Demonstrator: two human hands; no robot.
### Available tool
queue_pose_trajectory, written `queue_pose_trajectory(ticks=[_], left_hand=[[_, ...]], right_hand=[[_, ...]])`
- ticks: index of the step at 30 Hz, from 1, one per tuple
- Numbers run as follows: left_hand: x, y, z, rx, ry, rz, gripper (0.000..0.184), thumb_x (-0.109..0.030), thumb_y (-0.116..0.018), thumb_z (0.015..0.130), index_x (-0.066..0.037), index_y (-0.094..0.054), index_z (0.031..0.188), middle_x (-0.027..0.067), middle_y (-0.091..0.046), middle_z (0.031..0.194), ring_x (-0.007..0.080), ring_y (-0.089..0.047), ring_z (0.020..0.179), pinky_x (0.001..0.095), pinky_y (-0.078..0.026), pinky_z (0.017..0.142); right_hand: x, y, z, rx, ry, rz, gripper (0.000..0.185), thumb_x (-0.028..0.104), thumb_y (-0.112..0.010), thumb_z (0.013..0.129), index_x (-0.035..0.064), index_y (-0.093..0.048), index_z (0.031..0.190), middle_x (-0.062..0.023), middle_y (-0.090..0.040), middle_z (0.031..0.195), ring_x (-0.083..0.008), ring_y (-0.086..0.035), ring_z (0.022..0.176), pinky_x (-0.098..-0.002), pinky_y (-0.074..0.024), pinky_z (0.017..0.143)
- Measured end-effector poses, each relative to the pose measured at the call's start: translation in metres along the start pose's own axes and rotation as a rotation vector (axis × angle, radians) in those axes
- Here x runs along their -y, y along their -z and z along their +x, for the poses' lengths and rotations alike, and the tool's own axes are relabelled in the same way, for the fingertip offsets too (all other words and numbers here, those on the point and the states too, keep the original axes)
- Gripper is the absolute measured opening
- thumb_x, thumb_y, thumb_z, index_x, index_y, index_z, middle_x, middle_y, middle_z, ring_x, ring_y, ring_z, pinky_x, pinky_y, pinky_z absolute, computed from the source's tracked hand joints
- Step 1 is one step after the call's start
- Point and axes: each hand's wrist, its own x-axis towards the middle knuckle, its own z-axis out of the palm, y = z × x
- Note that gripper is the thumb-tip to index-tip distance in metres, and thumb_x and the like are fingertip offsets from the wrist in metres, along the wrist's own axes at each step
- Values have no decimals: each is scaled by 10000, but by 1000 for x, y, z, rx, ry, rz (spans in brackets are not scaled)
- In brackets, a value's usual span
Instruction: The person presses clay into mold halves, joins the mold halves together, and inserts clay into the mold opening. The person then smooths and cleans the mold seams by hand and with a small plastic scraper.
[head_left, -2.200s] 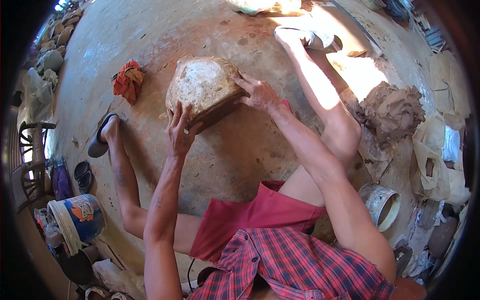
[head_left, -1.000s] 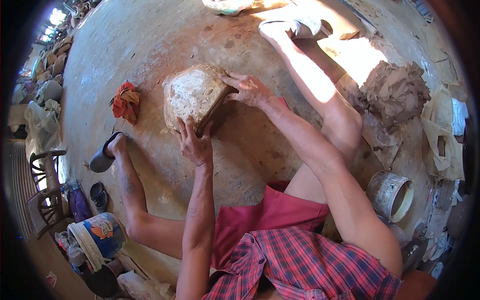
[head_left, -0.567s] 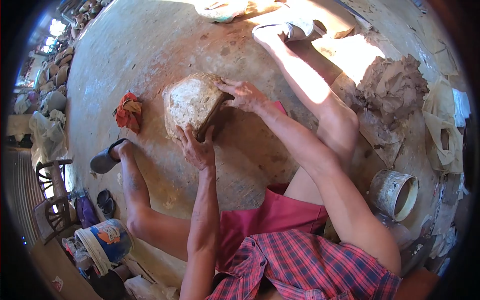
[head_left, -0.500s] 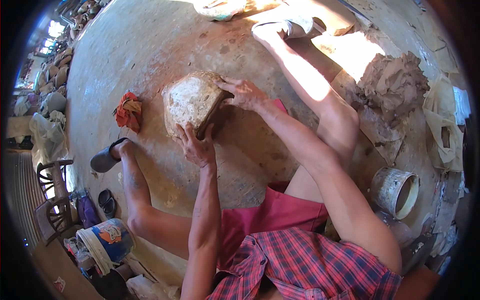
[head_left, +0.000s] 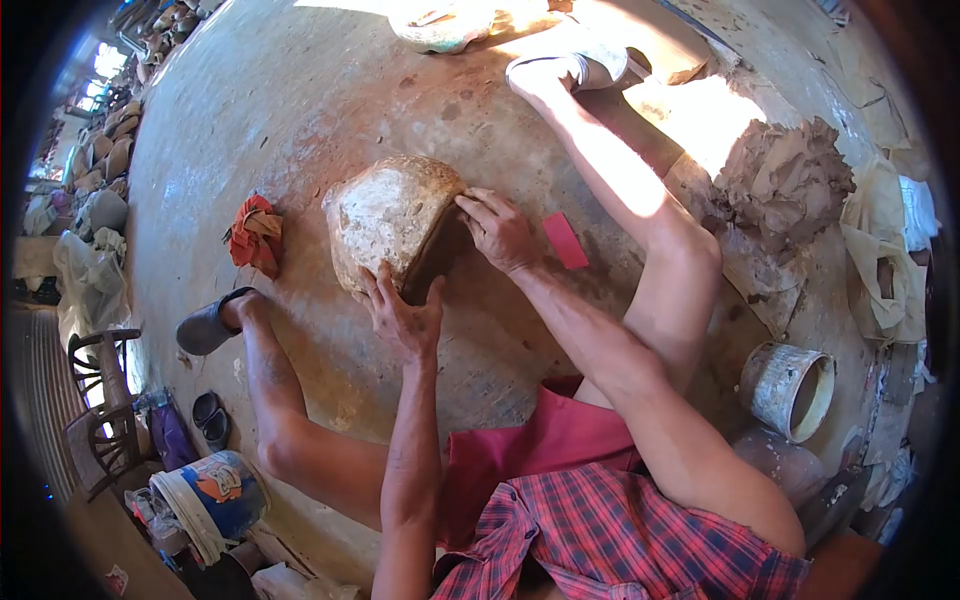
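Now the block [head_left: 385, 215] lies ahead of my left hand [head_left: 408, 325], whose spread fingers touch it, and left of my right hand [head_left: 503, 235], half open, fingertips at its edge.

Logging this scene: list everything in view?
Rough block: 1, pale-brown, floor, centre
Cloth: 1, orange-red, left of block
Flat strip: 1, red, by right hand
Crumpled heap: 1, grey-brown, right
Tub: 1, off-white, lower right
Bucket: 1, blue-white, lower left
Empty clogs: 2, dark, above bucket
Chair: 1+, dark, left
Piled vessels: many, brown, upper left
Shorts: 1, red, worn
Shirt: 1, plaid, worn
Legs: 2, bare
Left hand, right hand: 1 each, bare, on block
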Motion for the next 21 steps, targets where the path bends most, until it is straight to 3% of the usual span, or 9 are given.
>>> queue_pose_trajectory(ticks=[2, 5, 9, 11, 15, 18, 20, 21], left_hand=[[-4, -2, -4, -24, -20, 39, 953, -442, -943, 730, -101, -521, 1513, 298, -409, 1632, 535, -470, 1438, 592, -462, 1145], [-12, -2, -8, -5, 12, 45, 944, -431, -925, 757, -91, -505, 1531, 312, -394, 1636, 541, -480, 1426, 584, -501, 1099], [-14, -4, -8, -10, 20, 48, 920, -421, -901, 789, -88, -494, 1544, 322, -389, 1634, 542, -492, 1414, 574, -507, 1089], [-13, -5, -8, -13, 14, 54, 910, -418, -894, 799, -88, -493, 1546, 321, -386, 1636, 542, -492, 1414, 574, -506, 1089], [-13, -6, -9, -21, 7, 55, 911, -410, -895, 797, -90, -490, 1547, 320, -373, 1644, 537, -486, 1421, 577, -496, 1102], [-11, -6, -10, -17, 0, 54, 917, -389, -893, 798, -83, -473, 1555, 322, -360, 1650, 535, -455, 1448, 590, -453, 1153], [-12, -7, -8, -23, -21, 57, 918, -372, -889, 801, -78, -463, 1559, 324, -352, 1653, 533, -438, 1462, 597, -427, 1181], [-13, -5, -9, -9, -10, 23, 913, -354, -884, 804, -80, -457, 1563, 324, -345, 1656, 538, -420, 1472, 602, -401, 1202]], right_hand=[[-1, -4, -4, -12, -96, -15, 366, 1, -773, 839, 68, -752, 1198, -135, -716, 1201, -348, -708, 1107, -414, -604, 945], [-6, -8, -9, 9, -181, -36, 396, -53, -753, 791, 66, -745, 1168, -149, -699, 1223, -358, -697, 1139, -425, -597, 967], [10, 2, 12, -82, -125, 27, 434, -65, -740, 784, 69, -743, 1196, -163, -677, 1285, -376, -693, 1138, -432, -593, 970], [-1, -4, 15, -17, -12, -15, 408, -56, -730, 805, 72, -750, 1191, -154, -707, 1225, -368, -700, 1129, -435, -593, 967], [-13, -7, 12, -15, 8, 59, 352, -43, -716, 827, 66, -756, 1159, -146, -736, 1137, -356, -720, 1079, -424, -602, 938], [1, -2, 4, -66, -40, 37, 281, 5, -745, 825, 63, -762, 1100, -138, -749, 1042, -338, -743, 967, -423, -616, 849], [20, 16, -7, 252, -91, 13, 254, 55, -774, 827, 65, -758, 1081, -134, -748, 1009, -332, -744, 880, -426, -613, 753], [23, 14, -13, 251, -93, 8, 254, 55, -774, 827, 65, -758, 1081, -134, -748, 1009, -332, -744, 880, -426, -613, 753]])
